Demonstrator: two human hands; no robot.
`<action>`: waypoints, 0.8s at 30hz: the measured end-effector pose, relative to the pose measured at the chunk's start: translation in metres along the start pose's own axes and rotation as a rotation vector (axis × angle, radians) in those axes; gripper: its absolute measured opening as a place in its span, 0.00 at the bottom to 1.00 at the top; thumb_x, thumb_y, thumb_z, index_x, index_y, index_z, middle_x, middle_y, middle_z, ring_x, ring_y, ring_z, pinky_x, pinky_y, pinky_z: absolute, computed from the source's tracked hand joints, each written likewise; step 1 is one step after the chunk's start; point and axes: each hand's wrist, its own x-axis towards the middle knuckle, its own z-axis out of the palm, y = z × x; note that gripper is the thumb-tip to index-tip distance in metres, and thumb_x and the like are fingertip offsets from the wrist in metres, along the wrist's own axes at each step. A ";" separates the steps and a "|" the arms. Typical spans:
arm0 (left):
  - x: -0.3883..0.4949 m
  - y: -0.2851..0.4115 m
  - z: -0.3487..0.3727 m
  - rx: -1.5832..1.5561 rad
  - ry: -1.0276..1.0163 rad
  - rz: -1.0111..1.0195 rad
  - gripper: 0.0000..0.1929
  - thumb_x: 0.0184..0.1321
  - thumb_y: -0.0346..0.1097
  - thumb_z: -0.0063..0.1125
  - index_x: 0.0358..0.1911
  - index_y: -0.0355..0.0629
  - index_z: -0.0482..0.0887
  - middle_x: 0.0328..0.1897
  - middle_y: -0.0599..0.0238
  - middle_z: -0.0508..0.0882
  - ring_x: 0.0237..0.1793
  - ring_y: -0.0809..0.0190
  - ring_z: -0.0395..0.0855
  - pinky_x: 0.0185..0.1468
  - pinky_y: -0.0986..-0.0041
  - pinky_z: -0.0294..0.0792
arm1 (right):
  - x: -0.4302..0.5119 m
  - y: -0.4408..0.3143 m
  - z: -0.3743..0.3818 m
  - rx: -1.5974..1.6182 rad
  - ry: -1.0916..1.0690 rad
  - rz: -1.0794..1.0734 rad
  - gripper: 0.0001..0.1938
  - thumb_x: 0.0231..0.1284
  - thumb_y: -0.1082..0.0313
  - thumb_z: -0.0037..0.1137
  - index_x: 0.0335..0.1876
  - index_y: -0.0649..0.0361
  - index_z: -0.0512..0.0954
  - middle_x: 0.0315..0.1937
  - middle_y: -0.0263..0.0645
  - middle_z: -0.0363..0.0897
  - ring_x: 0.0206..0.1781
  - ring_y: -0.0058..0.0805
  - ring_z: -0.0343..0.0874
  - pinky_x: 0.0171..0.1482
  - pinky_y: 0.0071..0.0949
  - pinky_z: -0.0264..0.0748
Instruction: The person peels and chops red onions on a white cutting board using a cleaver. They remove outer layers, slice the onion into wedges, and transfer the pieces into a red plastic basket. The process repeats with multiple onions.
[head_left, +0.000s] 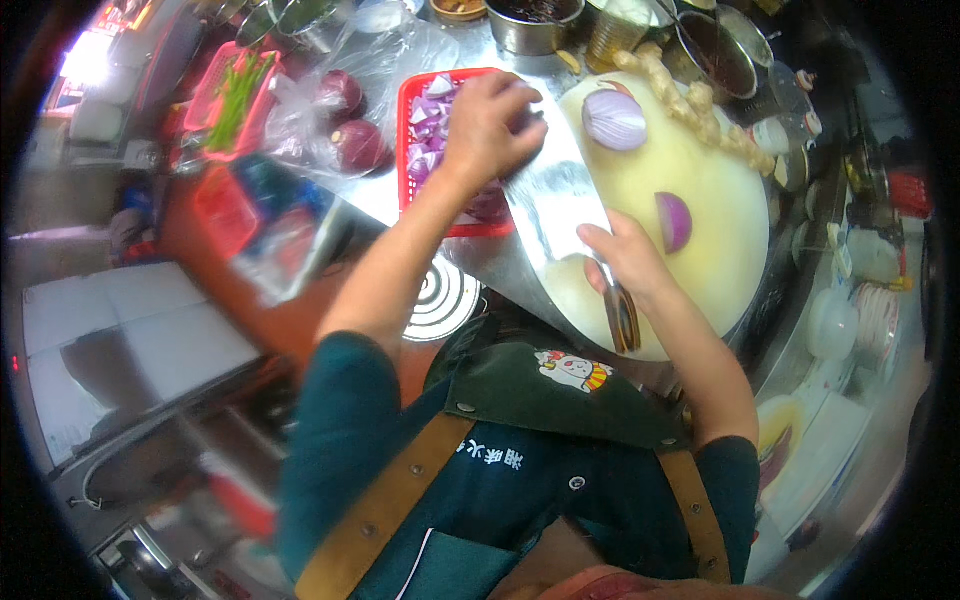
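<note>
My right hand (628, 251) grips a broad cleaver (559, 180) near the base of its blade, the dark handle pointing back towards me. The blade lies flat between a red plastic basket (403, 142) and the round cutting board (720, 247). My left hand (495, 124), fingers curled, is at the blade's left side above the basket; whether anything is inside it cannot be made out. Chopped purple onion (427, 131) fills the visible part of the basket. On the board are a peeled onion half (613, 120) and an onion wedge (674, 222).
Ginger root (694, 105) lies along the board's far edge. Behind stand a metal pot (534, 30) and a pan of dark sauce (712, 56). Whole red onions (360, 146) sit in a plastic bag at left, beside a pink basket of green vegetables (232, 101). Bottles (787, 131) stand at right.
</note>
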 end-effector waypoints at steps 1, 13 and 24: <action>0.001 -0.026 -0.002 0.023 -0.008 -0.052 0.15 0.46 0.38 0.69 0.39 0.43 0.87 0.47 0.52 0.82 0.49 0.47 0.80 0.54 0.60 0.72 | 0.020 -0.003 0.003 -0.017 -0.011 -0.007 0.10 0.69 0.67 0.48 0.48 0.65 0.73 0.29 0.35 0.76 0.19 0.20 0.73 0.20 0.20 0.68; -0.075 -0.054 -0.048 0.086 -0.151 -0.056 0.13 0.52 0.31 0.64 0.43 0.46 0.86 0.58 0.53 0.79 0.63 0.42 0.71 0.65 0.54 0.65 | -0.003 0.002 -0.018 -0.136 0.109 0.081 0.11 0.69 0.69 0.48 0.52 0.66 0.71 0.31 0.37 0.77 0.19 0.20 0.73 0.20 0.20 0.69; -0.144 -0.020 -0.063 0.101 -0.076 -0.122 0.15 0.46 0.24 0.62 0.41 0.43 0.84 0.51 0.58 0.81 0.60 0.42 0.73 0.61 0.54 0.68 | -0.037 0.015 -0.023 -0.149 0.189 0.116 0.10 0.70 0.67 0.48 0.49 0.65 0.71 0.25 0.33 0.75 0.18 0.18 0.73 0.21 0.18 0.70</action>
